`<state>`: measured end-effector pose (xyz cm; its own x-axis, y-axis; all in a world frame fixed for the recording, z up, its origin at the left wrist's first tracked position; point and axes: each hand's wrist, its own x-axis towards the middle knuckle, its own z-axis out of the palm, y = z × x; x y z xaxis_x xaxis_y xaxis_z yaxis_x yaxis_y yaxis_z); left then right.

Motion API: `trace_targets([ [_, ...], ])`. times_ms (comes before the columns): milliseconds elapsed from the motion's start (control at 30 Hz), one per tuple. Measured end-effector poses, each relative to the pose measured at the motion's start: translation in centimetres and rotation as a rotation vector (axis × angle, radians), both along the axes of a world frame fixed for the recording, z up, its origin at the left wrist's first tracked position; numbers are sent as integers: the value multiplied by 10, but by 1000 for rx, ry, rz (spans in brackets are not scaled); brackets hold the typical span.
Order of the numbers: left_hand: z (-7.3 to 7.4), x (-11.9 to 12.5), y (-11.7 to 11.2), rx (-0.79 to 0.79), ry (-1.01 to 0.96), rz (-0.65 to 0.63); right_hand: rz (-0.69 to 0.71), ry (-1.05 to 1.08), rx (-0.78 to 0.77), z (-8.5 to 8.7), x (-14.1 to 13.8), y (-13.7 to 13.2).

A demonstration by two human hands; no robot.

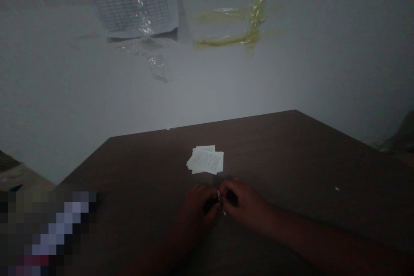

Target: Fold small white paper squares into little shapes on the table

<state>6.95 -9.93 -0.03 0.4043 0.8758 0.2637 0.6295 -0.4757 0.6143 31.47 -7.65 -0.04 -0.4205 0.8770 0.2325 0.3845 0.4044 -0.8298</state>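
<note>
My left hand (201, 205) and my right hand (241, 200) meet above the dark table, fingertips almost touching. Both pinch a small piece of white paper (219, 196) between thumbs and fingers. Only its thin edge and a white tip below show; the fingers hide the rest, and whether it is folded is unclear. Just beyond the hands lies a loose, overlapping pile of white printed paper slips (205, 161), with lines of small text on the top one.
The brown table (258, 151) reaches back to a pale wall (226, 90). Small white scraps lie at its back edge and at the right (337, 188). A printed grid sheet (129, 0) and yellowed tape (255, 17) cling to the wall. A blurred-out patch (58, 228) covers the lower left.
</note>
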Motion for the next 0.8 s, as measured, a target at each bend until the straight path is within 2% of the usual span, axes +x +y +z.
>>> trace_targets([
  [467, 0, 1, -2, 84, -6, -46, -70, -28, -29, -3, -7, -4],
  [800, 4, 3, -8, 89, -31, 34, -54, 58, -27, -1, -7, -2],
])
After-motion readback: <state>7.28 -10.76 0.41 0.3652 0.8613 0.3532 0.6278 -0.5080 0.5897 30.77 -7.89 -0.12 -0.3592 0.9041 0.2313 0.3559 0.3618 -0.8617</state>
